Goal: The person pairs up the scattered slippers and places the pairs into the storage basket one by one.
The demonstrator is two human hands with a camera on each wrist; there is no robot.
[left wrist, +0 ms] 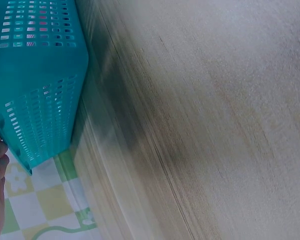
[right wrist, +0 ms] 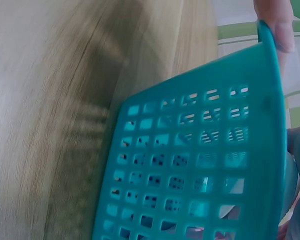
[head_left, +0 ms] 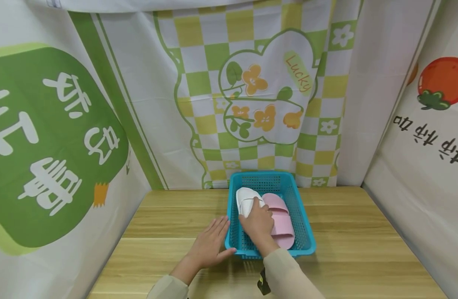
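Observation:
A blue plastic basket (head_left: 307, 228) with perforated walls stands on the table, with a white slipper (head_left: 245, 194) and a pink slipper (head_left: 283, 226) lying side by side inside. My right hand (head_left: 259, 224) reaches in over the near rim and grips the white slipper, covering its near part. At the basket's near left corner is my left hand (head_left: 208, 247), fingers straight along the left rim and thumb at the front rim. The right wrist view shows the left thumb (right wrist: 284, 35) right at the rim, beside the perforated wall (right wrist: 190, 160).
The wooden table (head_left: 363, 236) extends to both sides of the basket. Close behind the basket hangs a checked cloth (head_left: 203, 120), and printed white cloths (head_left: 139, 182) enclose the left and right sides.

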